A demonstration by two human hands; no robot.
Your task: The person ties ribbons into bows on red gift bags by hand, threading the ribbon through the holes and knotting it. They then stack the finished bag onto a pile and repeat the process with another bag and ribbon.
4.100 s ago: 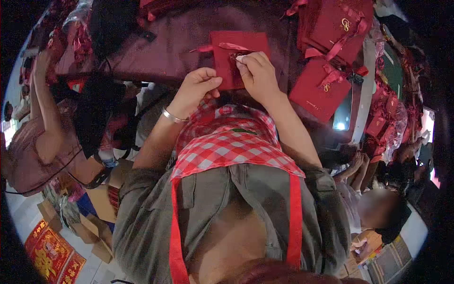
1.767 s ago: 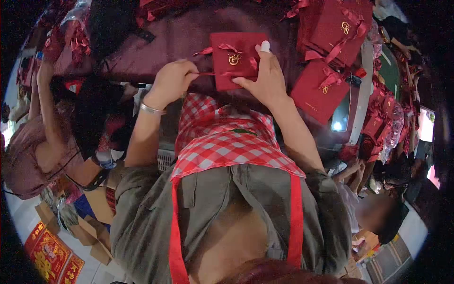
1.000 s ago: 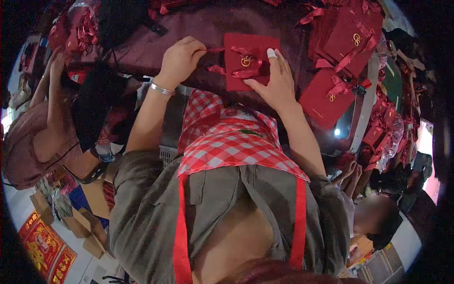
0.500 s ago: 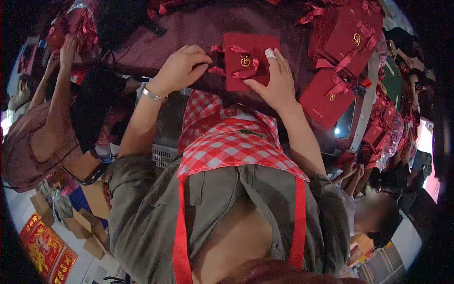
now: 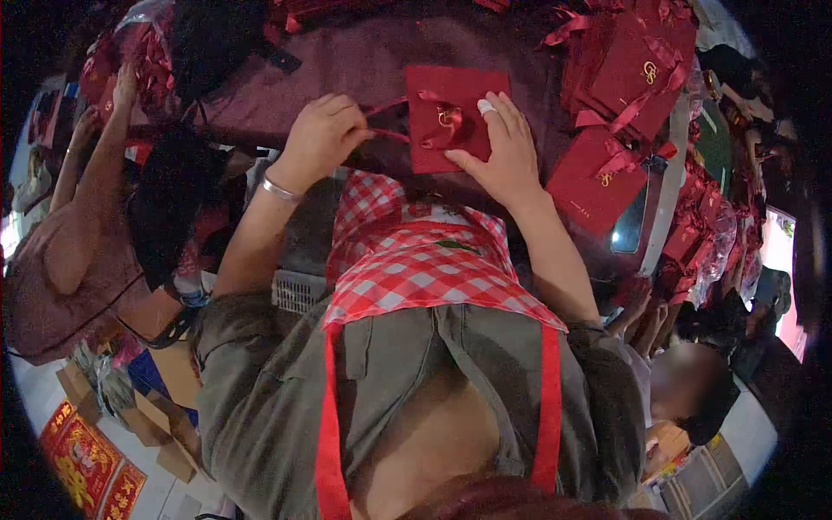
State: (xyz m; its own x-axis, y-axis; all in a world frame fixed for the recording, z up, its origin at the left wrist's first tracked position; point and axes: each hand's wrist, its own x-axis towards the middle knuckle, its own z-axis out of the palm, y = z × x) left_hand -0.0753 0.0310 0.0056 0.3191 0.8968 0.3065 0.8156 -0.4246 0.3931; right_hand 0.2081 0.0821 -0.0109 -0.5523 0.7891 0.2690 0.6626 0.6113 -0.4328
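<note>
A flat dark red gift bag point(image 5: 468, 87) with a gold logo lies on the table in front of me. My left hand point(image 5: 325, 134) is closed, pinching the red ribbon point(image 5: 388, 135), whose two strands stretch leftward from the bag. My right hand point(image 5: 507, 156) rests on the bag's right side, fingers stretched out and thumb apart near its lower edge. White wrapping point(image 5: 486, 107) covers one fingertip of that hand. Part of the bag's right edge is hidden beneath the fingers.
Right of my hand lies another red bag point(image 5: 598, 180) with a ribbon bow, below a pile of similar bags point(image 5: 637, 74). A phone point(image 5: 630, 217) lies beside them. Other people's arms point(image 5: 100, 173) reach in at the left. A dark red cloth point(image 5: 347, 52) covers the table.
My left hand has closed on the ribbon and drawn it left, so its strands are straighter and the loops on the bag smaller. My right hand stays on the bag.
</note>
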